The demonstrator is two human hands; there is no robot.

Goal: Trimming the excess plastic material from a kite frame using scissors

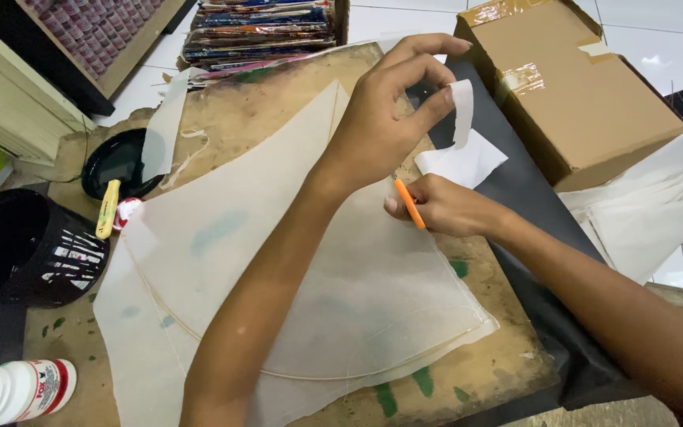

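My left hand (pixel 381 119) pinches a white paper strip (pixel 462 111); my right hand (pixel 444 207) is closed around orange-handled scissors (pixel 409 203) above the translucent paper sheet (pixel 278 261)

A small craft workshop is showing itself: a paint-stained wooden board (pixel 294 111) is lying on the tiled floor, with a glue bottle (pixel 17 391) near its left corner, stacked paper (pixel 258 32) behind it, and a cardboard box (pixel 571 87) to its right.

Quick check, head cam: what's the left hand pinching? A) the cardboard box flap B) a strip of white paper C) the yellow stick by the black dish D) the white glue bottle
B: the left hand pinches a narrow white paper strip between thumb and fingers, above the right hand with its orange-handled tool.
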